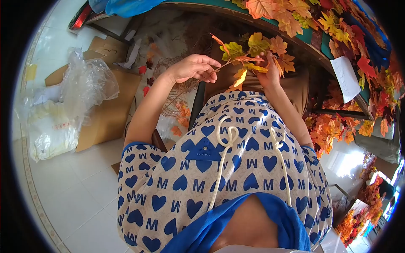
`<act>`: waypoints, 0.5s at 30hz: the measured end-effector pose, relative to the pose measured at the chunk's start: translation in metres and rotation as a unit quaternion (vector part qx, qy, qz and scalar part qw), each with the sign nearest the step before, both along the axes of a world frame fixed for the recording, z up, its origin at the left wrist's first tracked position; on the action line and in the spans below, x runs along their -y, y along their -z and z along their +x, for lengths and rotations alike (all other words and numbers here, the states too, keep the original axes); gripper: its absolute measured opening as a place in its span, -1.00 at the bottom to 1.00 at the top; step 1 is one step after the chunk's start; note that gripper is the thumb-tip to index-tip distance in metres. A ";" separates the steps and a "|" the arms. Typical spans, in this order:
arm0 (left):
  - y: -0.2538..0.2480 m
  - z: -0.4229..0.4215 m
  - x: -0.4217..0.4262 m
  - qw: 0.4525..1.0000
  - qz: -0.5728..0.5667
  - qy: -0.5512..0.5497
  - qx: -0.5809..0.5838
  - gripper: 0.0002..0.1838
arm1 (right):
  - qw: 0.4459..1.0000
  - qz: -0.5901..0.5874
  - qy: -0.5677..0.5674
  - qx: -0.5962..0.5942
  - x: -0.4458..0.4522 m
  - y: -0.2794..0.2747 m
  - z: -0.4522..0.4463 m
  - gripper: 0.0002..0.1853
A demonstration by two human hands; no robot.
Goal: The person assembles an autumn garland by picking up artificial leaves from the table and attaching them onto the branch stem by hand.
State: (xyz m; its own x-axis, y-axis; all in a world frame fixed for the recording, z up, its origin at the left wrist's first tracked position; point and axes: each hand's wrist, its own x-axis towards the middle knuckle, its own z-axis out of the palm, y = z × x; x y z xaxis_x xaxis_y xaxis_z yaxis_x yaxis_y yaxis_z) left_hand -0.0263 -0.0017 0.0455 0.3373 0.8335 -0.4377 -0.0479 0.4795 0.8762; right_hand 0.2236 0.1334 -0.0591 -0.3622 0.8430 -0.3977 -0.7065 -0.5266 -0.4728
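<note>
My left hand (195,68) is closed, thumb and fingers pinched at the thin stem end of an artificial maple leaf branch (239,79). The branch carries green, yellow and orange leaves and lies across the space between both hands, above my lap. My right hand (269,72) is closed around its leafy part, among the yellow and orange leaves. Leaves partly hide the right fingertips.
A table edge (236,13) with piled autumn leaves (291,17) runs across the front and right. White paper (346,79) hangs there. Bare brown twigs (171,82) lie below. At left are cardboard (107,114) and a clear plastic bag (86,82).
</note>
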 end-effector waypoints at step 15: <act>0.003 -0.022 0.003 0.998 0.009 -0.022 -0.052 -0.62 | 1.000 0.004 -0.002 0.030 -0.010 0.019 0.003 -0.81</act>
State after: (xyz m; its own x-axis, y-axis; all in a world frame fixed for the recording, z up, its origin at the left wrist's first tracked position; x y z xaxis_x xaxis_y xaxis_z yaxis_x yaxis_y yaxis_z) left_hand -0.0479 -0.0049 0.0428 0.2530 0.8549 -0.4530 0.0230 0.4628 0.8862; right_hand 0.2270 0.1435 -0.0778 -0.3420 0.8446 -0.4120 -0.6745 -0.5259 -0.5182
